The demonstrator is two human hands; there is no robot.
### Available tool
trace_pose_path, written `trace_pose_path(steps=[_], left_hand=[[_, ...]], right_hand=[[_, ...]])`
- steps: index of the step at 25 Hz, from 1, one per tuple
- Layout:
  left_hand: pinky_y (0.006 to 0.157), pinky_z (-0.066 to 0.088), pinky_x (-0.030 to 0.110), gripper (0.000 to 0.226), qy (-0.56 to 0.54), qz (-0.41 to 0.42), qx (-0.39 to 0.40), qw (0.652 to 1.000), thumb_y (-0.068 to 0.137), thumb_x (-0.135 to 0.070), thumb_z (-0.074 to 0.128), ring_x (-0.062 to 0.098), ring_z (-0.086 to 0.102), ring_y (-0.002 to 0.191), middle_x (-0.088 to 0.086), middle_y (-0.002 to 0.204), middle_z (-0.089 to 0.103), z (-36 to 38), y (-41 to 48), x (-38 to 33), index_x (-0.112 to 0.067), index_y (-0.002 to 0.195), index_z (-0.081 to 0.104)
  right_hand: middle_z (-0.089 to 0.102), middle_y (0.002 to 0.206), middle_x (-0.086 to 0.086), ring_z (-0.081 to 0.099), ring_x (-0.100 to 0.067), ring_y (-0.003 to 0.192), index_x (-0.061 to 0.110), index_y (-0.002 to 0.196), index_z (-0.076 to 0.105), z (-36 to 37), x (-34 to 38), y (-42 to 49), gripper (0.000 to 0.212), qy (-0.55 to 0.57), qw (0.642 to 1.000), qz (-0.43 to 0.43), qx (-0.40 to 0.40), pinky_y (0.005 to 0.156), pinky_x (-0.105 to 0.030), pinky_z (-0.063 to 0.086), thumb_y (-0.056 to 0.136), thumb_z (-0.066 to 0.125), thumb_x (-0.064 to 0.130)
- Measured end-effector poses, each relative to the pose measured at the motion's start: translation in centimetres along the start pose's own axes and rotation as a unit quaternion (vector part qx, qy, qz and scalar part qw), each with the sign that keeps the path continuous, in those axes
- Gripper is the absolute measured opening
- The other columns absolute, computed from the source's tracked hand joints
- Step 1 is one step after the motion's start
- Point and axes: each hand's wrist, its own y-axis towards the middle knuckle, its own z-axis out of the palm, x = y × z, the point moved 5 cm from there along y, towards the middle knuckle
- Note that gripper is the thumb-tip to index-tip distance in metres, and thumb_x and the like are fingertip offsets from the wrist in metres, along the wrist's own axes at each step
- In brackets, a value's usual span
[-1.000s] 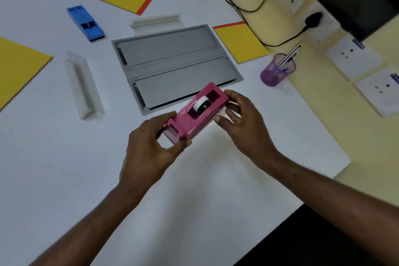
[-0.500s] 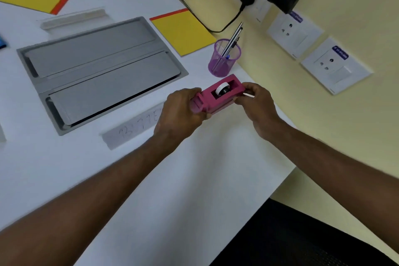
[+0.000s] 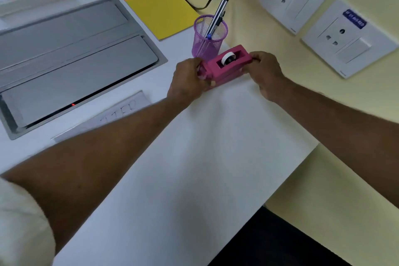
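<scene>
A pink tape dispenser (image 3: 228,65) with a white roll of tape (image 3: 228,58) in its slot sits at the right side of the white table (image 3: 194,168), just in front of a purple mesh pen cup (image 3: 209,36). My left hand (image 3: 186,81) grips its near end, fingers curled round the cutter side. My right hand (image 3: 264,72) holds its far end. Whether the dispenser rests on the table or is just above it I cannot tell.
A grey metal double-flap panel (image 3: 71,58) is set into the table at the left. A yellow pad (image 3: 160,11) lies behind the cup. A white label strip (image 3: 108,116) lies near my left forearm. Wall sockets (image 3: 345,36) and a black cable (image 3: 194,0) are at the right.
Both hands have carried the dispenser from the middle of the table to the right, beside the pen cup. The view has swung right with them.
</scene>
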Motion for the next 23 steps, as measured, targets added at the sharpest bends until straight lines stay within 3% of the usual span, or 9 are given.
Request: trace_pose_path(steps=[2, 7, 11, 13, 15, 18, 23], left_hand=[[0.084, 0.054, 0.026, 0.053, -0.01, 0.0, -0.004, 1.0, 0.072, -0.016, 0.088, 0.021, 0.065, 0.101, 0.004, 0.113, 0.07, 0.1, 0.6, 0.3, -0.01, 0.12, 0.067], [0.078, 0.048, 0.009, 0.059, -0.038, -0.009, -0.021, 0.999, 0.073, -0.016, 0.088, 0.018, 0.063, 0.104, 0.0, 0.115, 0.066, 0.8, 0.9, 0.8, -0.01, 0.127, 0.064], [0.094, 0.052, 0.028, 0.068, -0.027, -0.005, -0.033, 0.999, 0.075, -0.018, 0.086, 0.025, 0.061, 0.115, 0.005, 0.127, 0.062, 1.1, 0.7, 0.4, -0.01, 0.136, 0.056], [0.098, 0.046, 0.028, 0.079, 0.004, 0.001, -0.032, 0.999, 0.078, -0.023, 0.084, 0.025, 0.056, 0.125, 0.009, 0.14, 0.056, 1.0, 0.4, 0.2, -0.011, 0.145, 0.045], [0.103, 0.04, 0.03, 0.083, 0.031, 0.002, -0.021, 0.999, 0.083, -0.032, 0.08, 0.025, 0.048, 0.135, 0.008, 0.15, 0.049, 0.7, -0.2, 0.0, -0.013, 0.151, 0.037], [0.112, 0.036, 0.039, 0.072, 0.079, 0.02, -0.018, 0.997, 0.094, -0.042, 0.064, 0.026, 0.038, 0.145, 0.006, 0.158, 0.041, -0.5, -1.9, -0.3, -0.018, 0.154, 0.032], [0.127, 0.017, 0.044, 0.059, 0.216, 0.08, -0.022, 0.973, 0.107, -0.041, 0.037, 0.027, 0.021, 0.155, 0.01, 0.164, 0.031, -4.0, -6.7, -0.5, -0.012, 0.157, 0.03]], right_hand=[[0.067, 0.088, -0.002, 0.06, -0.017, 0.085, 0.014, 0.099, 0.067, 0.3, 0.2, 0.6, 0.029, -0.006, 1.0, -0.008, 0.002, 0.072, -0.023, 0.049, 0.076, 0.066, -0.004], [0.069, 0.105, -0.008, 0.061, -0.02, 0.093, 0.01, 0.112, 0.065, 0.8, 0.3, 1.1, 0.035, -0.035, 0.999, -0.029, -0.009, 0.079, -0.028, 0.05, 0.078, 0.063, 0.002], [0.061, 0.123, -0.01, 0.058, -0.024, 0.11, 0.005, 0.127, 0.057, 1.2, 0.9, -0.3, 0.043, -0.152, 0.979, -0.123, -0.053, 0.083, -0.019, 0.042, 0.084, 0.057, 0.003], [0.05, 0.142, -0.019, 0.047, -0.03, 0.133, -0.002, 0.141, 0.045, 2.1, 0.8, -1.5, 0.054, -0.2, 0.963, -0.175, -0.049, 0.103, -0.021, 0.039, 0.088, 0.057, 0.001], [0.028, 0.16, -0.021, 0.024, -0.032, 0.151, -0.005, 0.151, 0.027, 3.2, 0.2, -3.1, 0.064, -0.238, 0.95, -0.197, -0.036, 0.123, -0.031, 0.021, 0.095, 0.055, 0.006], [0.015, 0.164, -0.023, 0.009, -0.035, 0.154, -0.007, 0.153, 0.019, 4.9, -0.7, -5.8, 0.068, -0.28, 0.932, -0.228, -0.027, 0.127, -0.038, 0.012, 0.101, 0.052, 0.022], [0.014, 0.166, -0.017, 0.007, -0.03, 0.155, 0.0, 0.155, 0.021, 7.6, 0.7, -10.1, 0.067, -0.303, 0.914, -0.269, 0.0, 0.126, -0.041, 0.015, 0.104, 0.045, 0.035]])
